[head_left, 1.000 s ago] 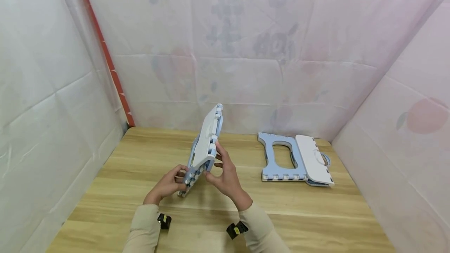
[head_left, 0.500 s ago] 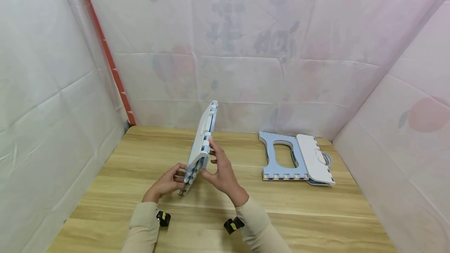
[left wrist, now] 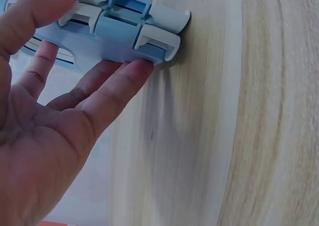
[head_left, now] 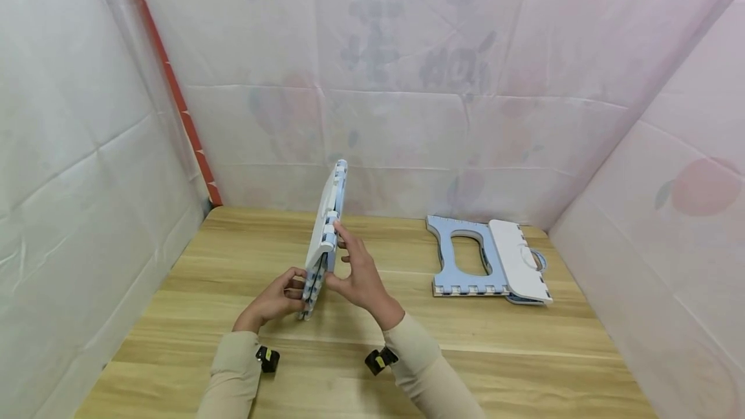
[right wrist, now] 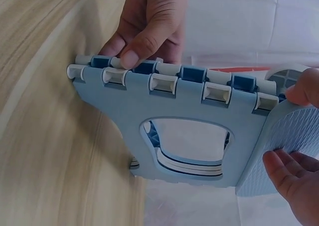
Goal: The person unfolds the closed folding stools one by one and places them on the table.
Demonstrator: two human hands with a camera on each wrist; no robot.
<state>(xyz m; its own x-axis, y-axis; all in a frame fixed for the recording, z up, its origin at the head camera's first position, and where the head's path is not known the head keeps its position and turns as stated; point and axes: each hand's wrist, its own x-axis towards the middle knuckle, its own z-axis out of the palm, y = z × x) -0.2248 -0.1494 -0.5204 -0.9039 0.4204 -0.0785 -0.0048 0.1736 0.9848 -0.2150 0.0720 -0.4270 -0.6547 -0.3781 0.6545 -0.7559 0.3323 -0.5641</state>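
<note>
A folded blue and white stool stands on edge on the wooden table, nearly edge-on in the head view. My left hand grips its lower hinged end near the table. In the left wrist view the fingers lie under the stool and the thumb goes over it. My right hand holds the stool's right side. In the right wrist view the blue leg panel with its cut-out faces the camera. There the left hand pinches the hinge row, and my right hand pinches the textured seat panel.
A second blue and white stool lies folded flat at the back right of the table. Pale sheeted walls close in on the left, back and right. A red strip runs down the back left corner.
The held stool has turned more upright and edge-on and has shifted a little left. Both hands moved with it and kept their hold.
</note>
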